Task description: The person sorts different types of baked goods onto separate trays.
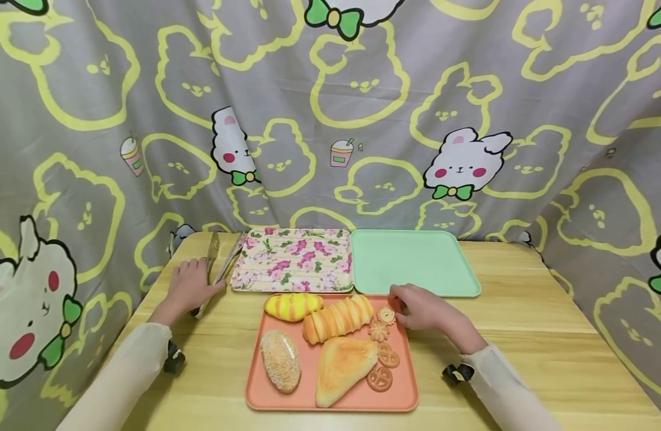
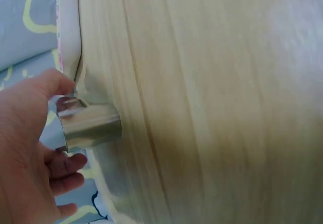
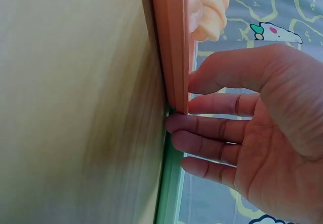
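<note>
At the left, my left hand [image 1: 189,287] grips metal tongs [image 1: 230,260], thumb on one side and fingers on the other. In the left wrist view the tongs' bent metal end [image 2: 93,125] shows between thumb and fingers. My right hand [image 1: 424,308] rests at the upper right corner of the orange tray [image 1: 397,400], fingers fairly straight by its rim. Beside those fingertips lies a round cookie [image 1: 386,315]. The tray also holds a yellow bread [image 1: 293,306], a ridged roll [image 1: 338,319], a crumb-coated bun [image 1: 281,361], a triangular bread [image 1: 343,368] and pretzel-shaped cookies [image 1: 380,379].
Behind the orange tray, a floral tray [image 1: 295,260] and a mint green tray [image 1: 414,263] lie side by side. All stand on a wooden table [image 1: 503,335]. A patterned curtain [image 1: 287,78] hangs behind and along both sides.
</note>
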Motion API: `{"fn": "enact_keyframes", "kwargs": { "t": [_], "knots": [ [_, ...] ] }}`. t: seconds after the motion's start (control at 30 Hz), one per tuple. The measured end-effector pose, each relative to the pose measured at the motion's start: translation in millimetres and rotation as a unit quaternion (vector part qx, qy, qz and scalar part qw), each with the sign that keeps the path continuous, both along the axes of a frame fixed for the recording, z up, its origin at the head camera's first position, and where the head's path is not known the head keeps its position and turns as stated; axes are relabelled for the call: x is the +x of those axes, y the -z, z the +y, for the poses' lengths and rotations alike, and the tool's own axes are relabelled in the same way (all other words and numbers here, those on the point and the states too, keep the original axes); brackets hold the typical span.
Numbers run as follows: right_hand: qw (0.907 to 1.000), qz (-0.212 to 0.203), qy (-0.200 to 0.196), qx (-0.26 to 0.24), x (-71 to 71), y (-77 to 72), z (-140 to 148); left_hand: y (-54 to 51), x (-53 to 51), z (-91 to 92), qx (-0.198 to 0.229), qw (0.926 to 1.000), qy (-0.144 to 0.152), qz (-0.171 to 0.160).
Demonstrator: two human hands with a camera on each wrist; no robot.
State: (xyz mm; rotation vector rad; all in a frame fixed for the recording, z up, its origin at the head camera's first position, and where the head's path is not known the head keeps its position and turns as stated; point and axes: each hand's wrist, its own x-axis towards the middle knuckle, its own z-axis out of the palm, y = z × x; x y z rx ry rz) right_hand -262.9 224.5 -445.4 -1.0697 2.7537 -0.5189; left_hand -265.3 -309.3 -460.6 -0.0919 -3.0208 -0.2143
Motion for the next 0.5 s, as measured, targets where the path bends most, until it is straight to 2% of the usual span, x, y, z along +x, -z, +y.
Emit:
{"fn": "enact_keyframes", "kwargs": {
  "t": [0.1, 0.23, 0.5],
  "knots": [
    [1.0000, -0.003, -0.001, -0.008, 0.4, 0.2, 2.1, -0.5, -0.9, 4.3, 0.017, 0.9995, -0.018, -0.019],
    [0.9996, -0.013, -0.002, -0.025, -1.3, 0.4, 4.7, -0.2, -3.2, 7.1, 0.040, 0.9979, -0.041, -0.028],
    [0.9981, -0.038, -0.016, -0.046, -5.5, 5.4, 9.9, 3.9, -1.2, 3.9, 0.045, 0.9967, -0.057, -0.036]
  ]
}}
